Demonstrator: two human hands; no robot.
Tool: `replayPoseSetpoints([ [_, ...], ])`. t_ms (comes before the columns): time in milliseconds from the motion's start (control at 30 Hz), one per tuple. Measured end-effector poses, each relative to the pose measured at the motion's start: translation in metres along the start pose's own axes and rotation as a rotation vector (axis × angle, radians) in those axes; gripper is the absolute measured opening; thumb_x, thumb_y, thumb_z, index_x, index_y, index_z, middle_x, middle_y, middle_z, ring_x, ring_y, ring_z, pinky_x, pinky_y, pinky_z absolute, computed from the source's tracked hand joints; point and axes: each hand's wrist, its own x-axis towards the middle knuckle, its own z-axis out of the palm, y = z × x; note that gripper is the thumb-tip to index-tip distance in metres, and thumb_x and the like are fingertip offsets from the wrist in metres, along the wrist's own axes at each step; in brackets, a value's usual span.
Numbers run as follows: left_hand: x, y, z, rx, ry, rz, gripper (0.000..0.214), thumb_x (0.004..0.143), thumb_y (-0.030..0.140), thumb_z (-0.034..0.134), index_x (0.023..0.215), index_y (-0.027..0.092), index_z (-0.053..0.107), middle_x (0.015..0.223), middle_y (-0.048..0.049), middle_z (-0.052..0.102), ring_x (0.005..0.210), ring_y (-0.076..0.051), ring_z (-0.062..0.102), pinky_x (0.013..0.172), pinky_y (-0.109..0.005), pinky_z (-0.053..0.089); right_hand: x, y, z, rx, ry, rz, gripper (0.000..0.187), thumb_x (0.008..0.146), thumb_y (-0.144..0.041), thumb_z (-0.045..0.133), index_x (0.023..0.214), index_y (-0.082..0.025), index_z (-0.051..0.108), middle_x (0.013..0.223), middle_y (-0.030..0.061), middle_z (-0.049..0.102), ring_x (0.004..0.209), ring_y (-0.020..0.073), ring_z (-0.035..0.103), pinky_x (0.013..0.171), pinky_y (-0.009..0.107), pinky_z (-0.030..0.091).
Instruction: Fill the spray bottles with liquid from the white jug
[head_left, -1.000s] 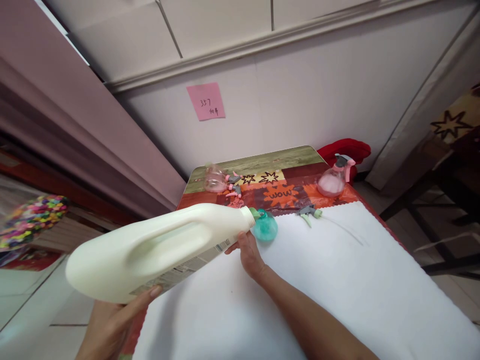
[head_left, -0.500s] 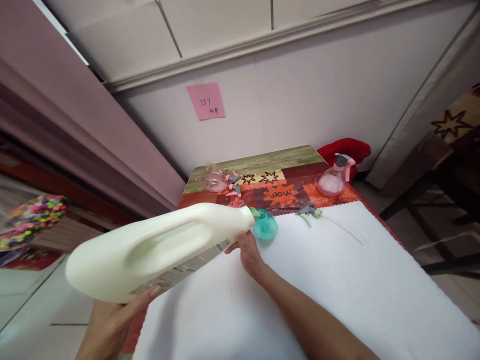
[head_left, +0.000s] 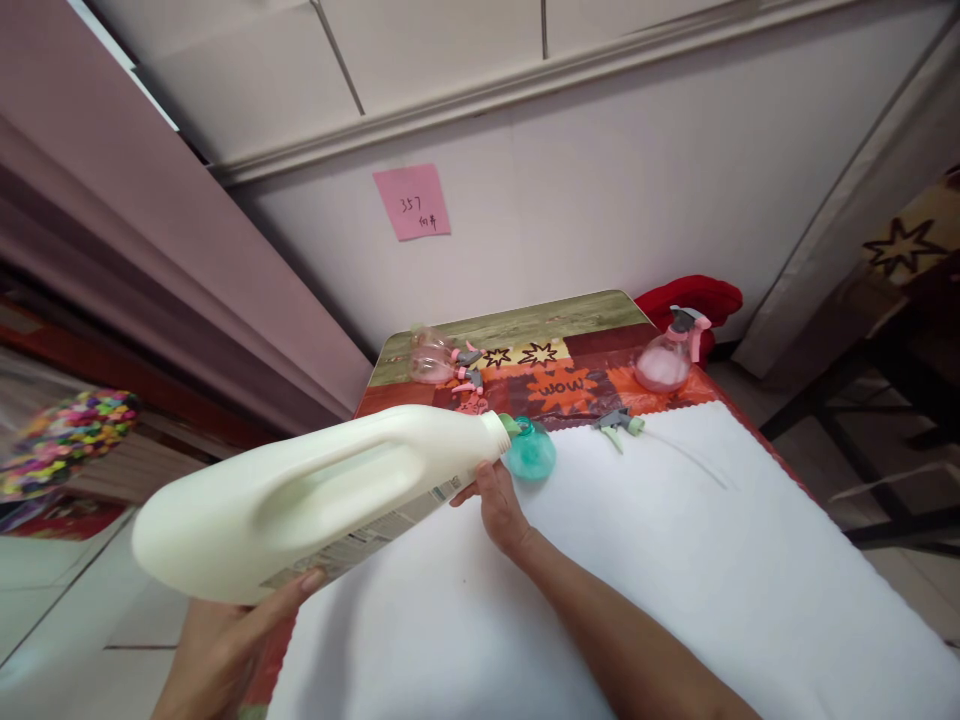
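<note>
A large cream detergent jug (head_left: 217,510) is tipped nearly level, its neck pointing right. My left hand (head_left: 251,625) is closed under its base end, the thumb along the label side. Around the underside of the neck, my right hand (head_left: 499,508) grips the jug; some fingers are hidden behind it. The jug's green spout (head_left: 511,427) meets the mouth of a round teal spray bottle (head_left: 532,456), which stands upright without its top. I cannot tell whether liquid is flowing. To the right lies a grey and green spray head (head_left: 619,424) with a thin clear tube.
Clear pink spray bottles (head_left: 431,368) with grey and pink heads lie at the back left. Another pink spray bottle (head_left: 664,365) stands at the back right, whitish inside. A white mat (head_left: 675,560) covers the table's front. A pink note (head_left: 412,203) is on the wall.
</note>
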Motion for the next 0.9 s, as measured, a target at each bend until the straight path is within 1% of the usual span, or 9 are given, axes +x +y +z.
replayPoseSetpoints([
  [200, -0.0015, 0.0041, 0.0036, -0.019, 0.010, -0.023, 0.071, 0.041, 0.027, 0.093, 0.110, 0.023, 0.075, 0.092, -0.0052, 0.080, 0.114, -0.037, 0.067, 0.100, -0.045, 0.054, 0.0000, -0.0006, -0.0005, -0.029, -0.009, 0.000, 0.065, 0.084, -0.077, 0.050, 0.107, -0.017, 0.060, 0.093, 0.0113, 0.069, 0.077, 0.0242, 0.072, 0.046, 0.028, 0.057],
  [367, -0.0005, 0.0041, 0.0010, 0.019, 0.034, -0.021, 0.071, 0.037, 0.029, 0.093, 0.106, 0.023, 0.076, 0.096, -0.0058, 0.080, 0.113, -0.037, 0.068, 0.101, -0.042, 0.054, 0.0000, -0.0022, -0.0005, -0.047, -0.012, -0.003, 0.066, 0.084, -0.079, 0.048, 0.104, -0.017, 0.060, 0.093, 0.0111, 0.068, 0.076, 0.0237, 0.072, 0.045, 0.027, 0.057],
  [533, 0.0017, -0.0003, -0.0041, 0.077, 0.044, -0.003, 0.070, 0.037, 0.030, 0.093, 0.105, 0.022, 0.076, 0.097, -0.0060, 0.080, 0.114, -0.038, 0.067, 0.103, -0.046, 0.052, -0.0002, -0.0024, 0.0004, -0.019, -0.001, 0.005, 0.068, 0.083, -0.079, 0.051, 0.107, -0.016, 0.061, 0.094, 0.0113, 0.068, 0.075, 0.0231, 0.071, 0.046, 0.028, 0.058],
  [633, 0.0015, -0.0007, -0.0045, 0.060, 0.032, 0.004, 0.070, 0.039, 0.029, 0.092, 0.106, 0.022, 0.076, 0.095, -0.0058, 0.080, 0.117, -0.038, 0.065, 0.106, -0.047, 0.050, -0.0004, -0.0018, 0.0004, -0.014, -0.008, 0.000, 0.068, 0.084, -0.078, 0.050, 0.108, -0.016, 0.062, 0.095, 0.0116, 0.068, 0.076, 0.0227, 0.071, 0.048, 0.028, 0.059],
  [800, -0.0020, 0.0056, 0.0008, 0.032, -0.008, -0.012, 0.068, 0.043, 0.028, 0.092, 0.109, 0.024, 0.076, 0.093, -0.0052, 0.080, 0.116, -0.038, 0.066, 0.104, -0.046, 0.051, -0.0006, -0.0003, -0.0002, -0.024, 0.000, -0.005, 0.065, 0.085, -0.076, 0.050, 0.108, -0.016, 0.061, 0.097, 0.0116, 0.067, 0.078, 0.0231, 0.071, 0.047, 0.028, 0.059],
  [900, -0.0026, 0.0058, 0.0029, -0.017, -0.005, -0.007, 0.068, 0.043, 0.027, 0.092, 0.110, 0.024, 0.076, 0.093, -0.0047, 0.080, 0.117, -0.037, 0.066, 0.104, -0.044, 0.052, -0.0007, 0.0004, -0.0003, -0.015, 0.001, -0.006, 0.064, 0.084, -0.076, 0.051, 0.108, -0.017, 0.061, 0.097, 0.0114, 0.068, 0.078, 0.0230, 0.071, 0.047, 0.027, 0.058],
])
